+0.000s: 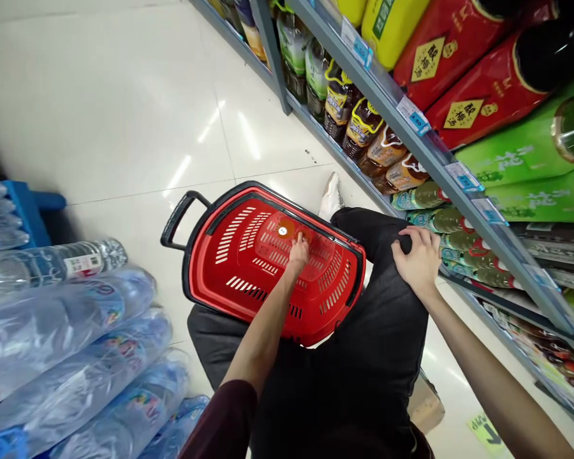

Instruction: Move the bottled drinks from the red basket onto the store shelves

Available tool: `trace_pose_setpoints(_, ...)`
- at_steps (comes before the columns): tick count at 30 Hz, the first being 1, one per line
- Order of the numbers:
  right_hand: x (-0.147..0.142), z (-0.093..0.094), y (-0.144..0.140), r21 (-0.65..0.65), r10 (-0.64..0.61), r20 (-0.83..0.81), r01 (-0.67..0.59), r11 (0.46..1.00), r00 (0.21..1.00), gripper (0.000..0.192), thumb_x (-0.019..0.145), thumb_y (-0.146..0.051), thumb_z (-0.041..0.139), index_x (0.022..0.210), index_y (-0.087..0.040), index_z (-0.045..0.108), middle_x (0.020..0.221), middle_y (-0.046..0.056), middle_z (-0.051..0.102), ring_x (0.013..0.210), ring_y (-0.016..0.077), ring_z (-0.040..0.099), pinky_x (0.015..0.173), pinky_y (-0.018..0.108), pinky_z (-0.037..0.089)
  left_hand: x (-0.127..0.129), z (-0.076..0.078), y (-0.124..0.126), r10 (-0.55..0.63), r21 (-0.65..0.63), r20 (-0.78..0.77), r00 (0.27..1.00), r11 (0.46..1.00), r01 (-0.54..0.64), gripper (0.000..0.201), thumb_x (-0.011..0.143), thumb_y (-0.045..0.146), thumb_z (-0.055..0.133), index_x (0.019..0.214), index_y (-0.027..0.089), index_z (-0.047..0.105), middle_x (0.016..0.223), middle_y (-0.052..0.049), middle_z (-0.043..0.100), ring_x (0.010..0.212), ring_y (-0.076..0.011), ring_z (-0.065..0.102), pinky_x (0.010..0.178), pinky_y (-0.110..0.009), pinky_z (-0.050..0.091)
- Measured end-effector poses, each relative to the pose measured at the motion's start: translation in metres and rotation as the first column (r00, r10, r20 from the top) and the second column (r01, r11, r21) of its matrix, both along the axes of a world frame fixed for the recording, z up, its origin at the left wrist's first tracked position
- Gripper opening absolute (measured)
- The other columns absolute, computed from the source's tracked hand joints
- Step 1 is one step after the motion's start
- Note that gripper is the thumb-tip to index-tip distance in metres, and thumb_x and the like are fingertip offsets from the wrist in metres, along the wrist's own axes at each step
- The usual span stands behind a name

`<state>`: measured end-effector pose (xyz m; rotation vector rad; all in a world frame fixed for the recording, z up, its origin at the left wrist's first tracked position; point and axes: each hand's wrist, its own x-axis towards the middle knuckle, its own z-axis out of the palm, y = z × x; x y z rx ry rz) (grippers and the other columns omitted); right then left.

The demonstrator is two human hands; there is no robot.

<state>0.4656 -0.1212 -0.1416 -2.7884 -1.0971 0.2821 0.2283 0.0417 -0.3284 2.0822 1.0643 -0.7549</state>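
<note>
We find the red basket (249, 255) on the floor between the shelf (411, 137) and the stacked water packs (67, 344), resting against our left knee. Our left hand (299, 250) reaches down inside it, fingers closed around a small orange item (286, 229) at the basket bottom; what the item is we cannot tell. Our right hand (417, 258) lies on the right knee (387, 242), fingers curled loosely, gripping nothing.

Risks noted: we crouch, so a lean toward the basket could tip it or shove it across the glossy floor. The slotted basket walls could catch a finger. The right elbow sits near the low bottles (440, 220); a careless swing could topple them.
</note>
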Motion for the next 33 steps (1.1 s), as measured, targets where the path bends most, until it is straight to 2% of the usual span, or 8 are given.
trace_pose_setpoints(3, -0.003, 0.002, 0.006, -0.007, -0.009, 0.018, 0.009, 1.000, 1.000, 0.024, 0.092, -0.033, 0.058, 0.109, -0.022, 0.070, 0.130, 0.010, 0.068, 0.133, 0.0365, 0.049, 0.103, 0.052, 0.044, -0.001, -0.002, -0.004, -0.041, 0.039, -0.049, 0.998, 0.998, 0.043, 0.056, 0.090, -0.006, 0.044, 0.145, 0.001, 0.052, 0.162, -0.028, 0.034, 0.140, -0.0374, 0.047, 0.110, -0.042, 0.045)
trace_pose_setpoints(6, -0.006, 0.004, 0.012, -0.022, -0.002, 0.024, 0.002, 1.000, 1.000, 0.024, 0.092, -0.033, 0.058, 0.109, -0.022, 0.070, 0.130, 0.011, 0.069, 0.134, 0.0368, 0.047, 0.103, 0.052, 0.043, -0.006, -0.003, -0.005, -0.065, 0.058, -0.083, 0.994, 0.996, 0.070, 0.063, 0.091, -0.006, 0.036, 0.153, 0.004, 0.045, 0.167, -0.028, 0.026, 0.136, -0.0379, 0.052, 0.103, -0.042, 0.051)
trace_pose_setpoints(10, -0.008, 0.007, 0.016, -0.045, 0.007, 0.032, -0.006, 0.999, 0.999, 0.024, 0.092, -0.033, 0.058, 0.110, -0.023, 0.071, 0.131, 0.011, 0.068, 0.134, 0.0372, 0.047, 0.105, 0.054, 0.042, -0.017, -0.006, -0.006, -0.088, 0.041, -0.090, 0.992, 0.995, 0.092, 0.055, 0.097, 0.001, 0.042, 0.150, 0.012, 0.052, 0.160, -0.025, 0.038, 0.131, -0.0352, 0.057, 0.101, -0.042, 0.054)
trace_pose_setpoints(15, -0.009, 0.006, 0.015, -0.033, 0.011, 0.030, -0.010, 0.999, 1.000, 0.023, 0.092, -0.031, 0.059, 0.110, -0.022, 0.071, 0.131, 0.011, 0.067, 0.135, 0.0367, 0.045, 0.110, 0.057, 0.041, -0.040, -0.008, -0.021, -0.124, -0.042, -0.103, 0.987, 0.992, 0.120, 0.038, 0.101, 0.019, 0.060, 0.138, 0.012, 0.060, 0.153, -0.020, 0.048, 0.118, -0.0306, 0.065, 0.099, -0.048, 0.058)
trace_pose_setpoints(19, -0.010, 0.006, 0.015, -0.041, 0.008, 0.018, -0.007, 0.999, 1.000, 0.024, 0.092, -0.030, 0.059, 0.111, -0.022, 0.071, 0.131, 0.012, 0.066, 0.132, 0.0366, 0.045, 0.108, 0.058, 0.042, -0.063, -0.001, -0.036, -0.157, -0.086, -0.119, 0.980, 0.985, 0.148, 0.032, 0.101, 0.026, 0.066, 0.131, 0.013, 0.064, 0.149, -0.016, 0.053, 0.119, -0.0276, 0.064, 0.103, -0.046, 0.056)
trace_pose_setpoints(26, -0.011, 0.004, 0.012, -0.013, 0.005, 0.016, -0.005, 1.000, 1.000, 0.025, 0.091, -0.032, 0.057, 0.110, -0.022, 0.071, 0.128, 0.011, 0.069, 0.131, 0.0358, 0.046, 0.107, 0.056, 0.040, -0.103, 0.026, -0.062, -0.144, -0.117, -0.174, 0.974, 0.985, 0.125, 0.029, 0.100, 0.028, 0.071, 0.123, 0.012, 0.067, 0.135, -0.014, 0.064, 0.111, -0.0251, 0.068, 0.097, -0.044, 0.059)
trace_pose_setpoints(30, -0.013, 0.002, 0.007, -0.012, -0.003, 0.013, 0.003, 1.000, 1.000, 0.026, 0.092, -0.033, 0.056, 0.111, -0.022, 0.071, 0.130, 0.011, 0.069, 0.133, 0.0379, 0.046, 0.107, 0.058, 0.041, -0.107, 0.049, -0.073, -0.104, -0.082, -0.137, 0.985, 0.992, 0.093, 0.025, 0.100, 0.027, 0.069, 0.121, 0.013, 0.067, 0.129, -0.012, 0.066, 0.108, -0.0243, 0.068, 0.096, -0.044, 0.059)
trace_pose_setpoints(33, -0.016, 0.002, 0.000, 0.020, 0.035, 0.045, -0.036, 0.999, 0.998, 0.028, 0.093, -0.030, 0.055, 0.112, -0.020, 0.072, 0.133, 0.013, 0.068, 0.137, 0.0397, 0.044, 0.111, 0.062, 0.037, -0.106, 0.075, -0.073, -0.081, -0.057, -0.069, 0.994, 0.995, 0.078, 0.020, 0.099, 0.023, 0.069, 0.116, 0.013, 0.067, 0.119, -0.010, 0.067, 0.100, -0.0224, 0.067, 0.091, -0.040, 0.058)
